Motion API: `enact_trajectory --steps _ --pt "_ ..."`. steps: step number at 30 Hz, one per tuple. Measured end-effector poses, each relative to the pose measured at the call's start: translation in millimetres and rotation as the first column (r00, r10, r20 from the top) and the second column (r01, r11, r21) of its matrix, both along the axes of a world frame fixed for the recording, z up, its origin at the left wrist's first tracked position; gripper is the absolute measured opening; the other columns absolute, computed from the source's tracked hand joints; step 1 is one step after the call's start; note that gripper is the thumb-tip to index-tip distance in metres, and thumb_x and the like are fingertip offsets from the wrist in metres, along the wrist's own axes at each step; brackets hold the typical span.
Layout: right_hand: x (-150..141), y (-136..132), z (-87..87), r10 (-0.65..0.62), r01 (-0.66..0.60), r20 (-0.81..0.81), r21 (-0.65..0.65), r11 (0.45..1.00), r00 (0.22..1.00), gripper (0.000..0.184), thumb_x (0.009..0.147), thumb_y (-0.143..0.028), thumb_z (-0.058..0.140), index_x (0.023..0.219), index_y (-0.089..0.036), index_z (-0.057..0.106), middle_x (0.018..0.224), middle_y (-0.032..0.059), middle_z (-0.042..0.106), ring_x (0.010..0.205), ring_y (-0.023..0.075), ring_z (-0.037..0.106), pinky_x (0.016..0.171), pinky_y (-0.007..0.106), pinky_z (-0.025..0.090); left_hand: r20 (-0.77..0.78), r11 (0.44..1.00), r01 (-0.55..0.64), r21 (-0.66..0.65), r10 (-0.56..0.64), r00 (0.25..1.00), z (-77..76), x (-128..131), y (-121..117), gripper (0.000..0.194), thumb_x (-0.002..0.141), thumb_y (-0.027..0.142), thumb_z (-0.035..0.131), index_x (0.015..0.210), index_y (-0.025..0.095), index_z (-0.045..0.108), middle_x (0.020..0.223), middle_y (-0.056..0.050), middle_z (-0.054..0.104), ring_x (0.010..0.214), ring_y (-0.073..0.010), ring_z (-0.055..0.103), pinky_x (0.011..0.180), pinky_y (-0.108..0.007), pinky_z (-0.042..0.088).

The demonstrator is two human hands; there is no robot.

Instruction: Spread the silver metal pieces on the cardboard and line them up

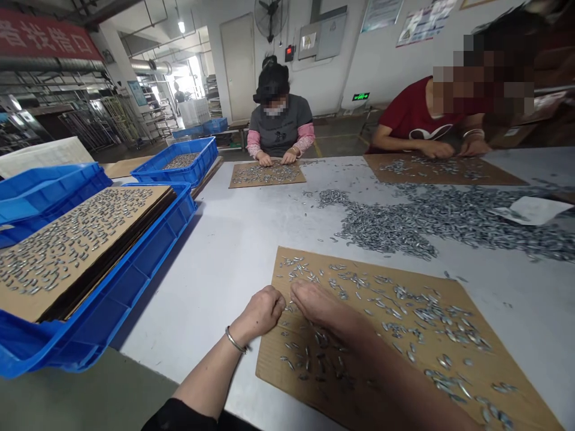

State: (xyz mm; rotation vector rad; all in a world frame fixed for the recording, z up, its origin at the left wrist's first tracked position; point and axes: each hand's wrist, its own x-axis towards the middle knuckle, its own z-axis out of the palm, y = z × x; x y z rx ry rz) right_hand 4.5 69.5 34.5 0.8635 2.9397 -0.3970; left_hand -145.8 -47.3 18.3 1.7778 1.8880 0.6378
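At 5 o'clock, metal pieces (402, 291) lie scattered on a cardboard sheet (426, 353). Near its 9 o'clock edge, left hand (264, 308) and right hand (314, 299) curl, just apart; grip, cannot tell. The right forearm (386, 365), dragging, could scatter pieces.

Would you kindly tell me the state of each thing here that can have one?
Left hand: curled, any grip hidden
Right hand: bent downward, grip hidden
Near cardboard: flat, strewn with metal pieces
Metal pile: heaped loosely
Front blue tray: loaded
White door: shut
Exit sign: lit
Ceiling lamp: lit
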Motion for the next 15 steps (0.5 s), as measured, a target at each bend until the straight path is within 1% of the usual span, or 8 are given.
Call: enact_trajectory --steps 3,5,8,11,15 --pt "-4 -5 6.9 -0.035 0.034 0.063 0.016 0.999 0.997 0.033 0.095 -0.002 0.039 0.098 -0.016 0.068 0.098 0.0131 0.07 0.088 0.022 0.064 0.074 0.032 0.037 0.034 1.0 0.026 0.013 -0.027 0.999 0.2 -2 -2 0.019 0.095 0.017 0.046 0.082 0.02 0.06 0.093 -0.006 0.062 0.087 -0.019 0.059 0.081 -0.028 0.047" --pt "-4 -6 13.0 -0.038 0.037 0.081 0.013 0.999 0.996 0.031 0.098 -0.006 0.039 0.102 -0.015 0.069 0.104 0.0145 0.07 0.092 0.0227 0.064 0.076 0.031 0.039 0.043 0.999 0.032 0.021 -0.033 0.999 0.1 -3 -3 0.018 0.094 0.016 0.047 0.082 0.02 0.06 0.093 -0.006 0.062 0.087 -0.019 0.059 0.081 -0.028 0.047" --pt "-2 -6 20.9 -0.019 0.021 0.074 -0.025 0.999 0.997 0.025 0.101 -0.016 0.043 0.103 -0.016 0.068 0.111 0.0129 0.07 0.095 0.0212 0.065 0.077 0.029 0.04 0.053 0.999 0.039 0.013 -0.04 0.998 0.9 -2 -3 0.017 0.091 0.013 0.049 0.08 0.02 0.061 0.091 -0.005 0.061 0.087 -0.0187 0.059 0.081 -0.027 0.046" --pt "-1 -6 25.1 0.004 -0.001 0.07 -0.048 0.999 0.998 0.023 0.101 -0.019 0.046 0.104 -0.015 0.069 0.111 0.0124 0.07 0.097 0.0217 0.065 0.078 0.029 0.041 0.059 0.999 0.039 0.009 -0.04 0.997 3.4 -1 -3 0.017 0.089 0.012 0.05 0.08 0.019 0.063 0.09 -0.005 0.061 0.087 -0.0187 0.059 0.082 -0.028 0.046" --pt "-3 -6 24.7 0.007 -0.005 0.047 -0.033 0.999 0.999 0.024 0.101 -0.019 0.046 0.102 -0.013 0.069 0.109 0.0141 0.071 0.099 0.0235 0.065 0.08 0.031 0.041 0.076 0.999 0.034 0.007 -0.035 0.997 6.1 -2 -3 0.017 0.087 0.012 0.051 0.08 0.019 0.064 0.09 -0.004 0.062 0.085 -0.0179 0.059 0.081 -0.028 0.046"
